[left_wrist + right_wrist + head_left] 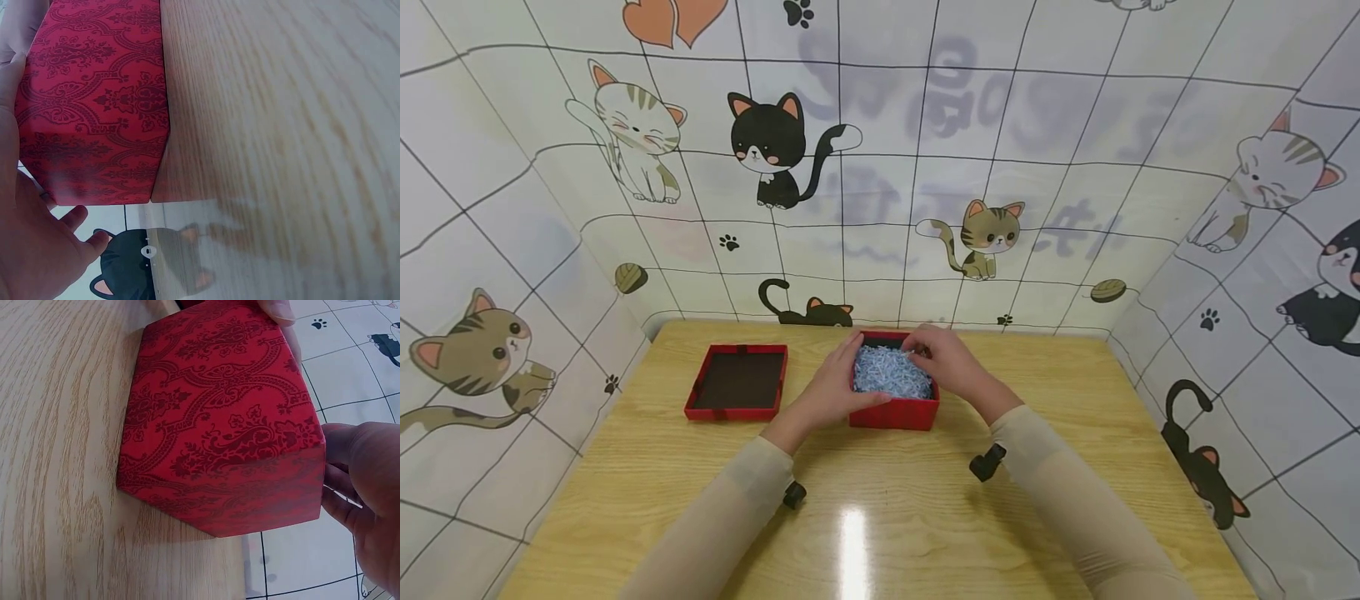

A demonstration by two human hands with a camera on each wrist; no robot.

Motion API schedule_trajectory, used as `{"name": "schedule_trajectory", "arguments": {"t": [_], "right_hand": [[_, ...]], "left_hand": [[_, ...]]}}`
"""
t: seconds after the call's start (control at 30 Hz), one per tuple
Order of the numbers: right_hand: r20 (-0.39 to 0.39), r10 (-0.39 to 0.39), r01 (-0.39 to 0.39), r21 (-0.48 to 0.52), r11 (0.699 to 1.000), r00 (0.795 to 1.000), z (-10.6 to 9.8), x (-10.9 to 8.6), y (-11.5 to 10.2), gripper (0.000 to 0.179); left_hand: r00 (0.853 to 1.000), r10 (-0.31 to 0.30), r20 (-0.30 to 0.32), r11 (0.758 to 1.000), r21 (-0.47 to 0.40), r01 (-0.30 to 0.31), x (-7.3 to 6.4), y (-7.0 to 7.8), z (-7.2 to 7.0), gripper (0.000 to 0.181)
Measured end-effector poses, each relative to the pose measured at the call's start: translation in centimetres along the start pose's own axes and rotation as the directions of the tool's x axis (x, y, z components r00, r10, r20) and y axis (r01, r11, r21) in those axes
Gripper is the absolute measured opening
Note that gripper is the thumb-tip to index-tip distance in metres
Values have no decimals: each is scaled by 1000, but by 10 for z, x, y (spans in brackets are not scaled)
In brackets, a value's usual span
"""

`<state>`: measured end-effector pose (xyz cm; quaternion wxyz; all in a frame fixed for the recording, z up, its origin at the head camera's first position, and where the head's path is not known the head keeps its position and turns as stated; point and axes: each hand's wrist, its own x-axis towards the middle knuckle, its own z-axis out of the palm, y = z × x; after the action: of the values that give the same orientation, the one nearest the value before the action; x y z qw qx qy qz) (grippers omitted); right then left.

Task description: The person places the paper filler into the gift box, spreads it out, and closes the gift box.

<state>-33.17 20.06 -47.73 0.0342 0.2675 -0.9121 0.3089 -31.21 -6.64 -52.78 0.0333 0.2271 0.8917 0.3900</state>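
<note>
Red box [895,415] upright on the bench [917,517], near its back edge; pale blue paper shreds [891,373] inside. Left hand [838,381] grips it, thumb at front rim, fingers along left side. Right hand [953,362] over back right corner, fingers bent at the shreds; pinching or not, cannot tell. Shallow red tray [737,381] apart, to the left.

1. Looks like a screened tabletop booth [1187,125]; cannot be pinned to home or lab.
2. Has a wood-grain table [925,517] walled on three sides by cat-printed sheeting [880,250].
3. Shows faint lettering-like marks [951,100] at the back.
</note>
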Motion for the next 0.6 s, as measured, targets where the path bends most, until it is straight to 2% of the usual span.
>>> {"name": "schedule_trajectory", "arguments": {"t": [0.17, 0.4, 0.5, 0.6], "right_hand": [[-22, 6, -6, -16, 1000, 1000, -2, -1, 2, 18], [-52, 22, -18, 90, 996, 998, -5, -4, 3, 22], [-35, 43, -37, 162, 986, 998, -5, -5, -4, 26], [36, 59, -66, 217, 974, 998, -3, -4, -14, 34]], "left_hand": [[1000, -6, 4, 1000, 10, 6, 1, -1, 1, 125], [1000, -13, -4, 1000, 8, 13, 2, -1, 2, 124], [1000, -13, 0, 1000, 8, 13, 1, 0, 1, 124], [1000, -7, 2, 1000, 4, 7, 1, -1, 1, 124]]}}
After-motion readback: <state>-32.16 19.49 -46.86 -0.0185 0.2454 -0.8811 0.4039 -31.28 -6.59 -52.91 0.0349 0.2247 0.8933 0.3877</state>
